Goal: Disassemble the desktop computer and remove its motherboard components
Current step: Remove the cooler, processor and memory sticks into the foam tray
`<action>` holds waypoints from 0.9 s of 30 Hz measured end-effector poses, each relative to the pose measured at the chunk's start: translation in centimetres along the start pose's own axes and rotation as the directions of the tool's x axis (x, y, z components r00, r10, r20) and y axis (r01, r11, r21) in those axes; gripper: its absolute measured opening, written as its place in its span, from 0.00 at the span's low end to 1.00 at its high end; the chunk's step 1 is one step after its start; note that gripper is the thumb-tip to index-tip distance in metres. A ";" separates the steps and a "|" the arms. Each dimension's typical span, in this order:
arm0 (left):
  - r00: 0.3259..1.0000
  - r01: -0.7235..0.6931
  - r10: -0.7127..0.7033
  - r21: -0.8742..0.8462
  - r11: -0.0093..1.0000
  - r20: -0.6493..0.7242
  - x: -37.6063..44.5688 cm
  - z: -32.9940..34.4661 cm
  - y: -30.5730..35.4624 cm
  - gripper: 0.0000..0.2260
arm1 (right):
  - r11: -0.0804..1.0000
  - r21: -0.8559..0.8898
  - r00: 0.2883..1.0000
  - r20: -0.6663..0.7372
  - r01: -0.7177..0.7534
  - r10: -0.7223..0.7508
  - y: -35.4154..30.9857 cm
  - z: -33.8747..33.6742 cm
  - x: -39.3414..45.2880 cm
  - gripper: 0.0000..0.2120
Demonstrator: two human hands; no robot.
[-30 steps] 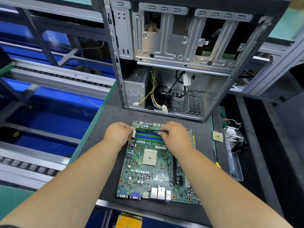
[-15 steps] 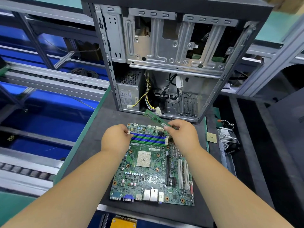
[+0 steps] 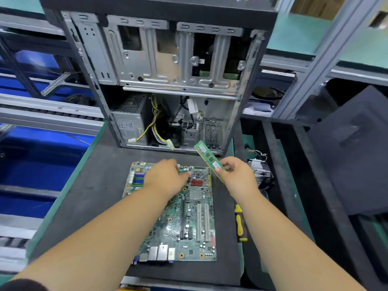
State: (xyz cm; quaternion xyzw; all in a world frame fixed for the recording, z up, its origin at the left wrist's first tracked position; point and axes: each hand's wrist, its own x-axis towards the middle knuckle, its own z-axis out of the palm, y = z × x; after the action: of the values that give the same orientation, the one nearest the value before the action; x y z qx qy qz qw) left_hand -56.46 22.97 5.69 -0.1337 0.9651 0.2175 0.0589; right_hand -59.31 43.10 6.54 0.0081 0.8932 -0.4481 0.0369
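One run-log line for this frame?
right hand: pinches RAM stick, lifted | left hand: on motherboard | case: open

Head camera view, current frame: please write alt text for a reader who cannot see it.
A person's right hand pinches a green RAM stick lifted clear of the motherboard, while the left hand rests on the board's far end. The board lies flat on a dark mat before an open computer case; a yellow-handled screwdriver lies to its right.
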 end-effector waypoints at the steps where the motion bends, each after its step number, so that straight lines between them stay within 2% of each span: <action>1: 1.000 0.010 -0.010 0.029 1.000 0.002 0.1 0.3 0.7 0.18 | 1.000 -0.012 1.000 -0.005 -0.023 0.023 0.6 -0.6 -0.1 0.05; 4: 1.000 0.029 -0.029 0.102 0.994 -0.002 0.5 0.7 1.8 0.13 | 0.995 0.022 0.995 -0.029 -0.094 0.094 2.4 -2.5 0.1 0.02; 8: 0.997 0.070 -0.068 0.063 0.996 -0.032 0.9 0.9 1.8 0.06 | 0.973 0.104 0.975 -0.060 -0.208 0.214 3.6 -4.4 1.5 0.03; 12: 0.995 0.093 -0.091 0.058 0.994 -0.041 0.9 0.8 1.9 0.06 | 0.968 0.067 0.969 -0.035 -0.242 0.245 4.1 -5.6 3.5 0.05; 16: 0.994 0.102 -0.103 -0.026 0.994 -0.028 1.0 1.0 1.5 0.04 | 0.953 0.057 0.954 -0.027 -0.297 0.299 5.7 -6.4 5.1 0.07; 22: 0.988 0.087 -0.095 -0.075 0.993 -0.122 0.6 1.3 1.9 0.12 | 0.957 0.045 0.956 -0.045 -0.288 0.290 5.6 -5.4 8.8 0.11; 27: 0.986 0.037 -0.070 -0.212 0.977 -0.149 -0.1 1.2 2.2 0.07 | 0.951 0.020 0.949 -0.060 -0.309 0.309 5.1 -4.1 11.7 0.16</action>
State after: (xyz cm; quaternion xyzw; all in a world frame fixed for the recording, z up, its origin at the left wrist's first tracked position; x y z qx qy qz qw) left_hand -56.94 25.45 5.55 -0.1818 0.9346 0.3048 -0.0249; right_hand -70.96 49.17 4.05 0.1619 0.8793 -0.4409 0.0786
